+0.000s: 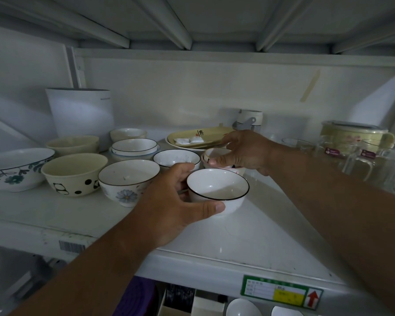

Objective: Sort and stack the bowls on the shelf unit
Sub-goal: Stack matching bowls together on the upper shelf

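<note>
My left hand grips a small white bowl with a dark rim, held just above the white shelf. My right hand is closed on the rim of a small patterned bowl behind it. To the left stand a daisy bowl, a cream panda bowl, a large floral bowl, a white dark-rimmed bowl, a stack of shallow rimmed bowls and two cream bowls further back.
A yellow oblong dish lies at the back. A tall white container stands back left. Glass mugs and a lidded pot crowd the right. The upper shelf's ribs hang overhead.
</note>
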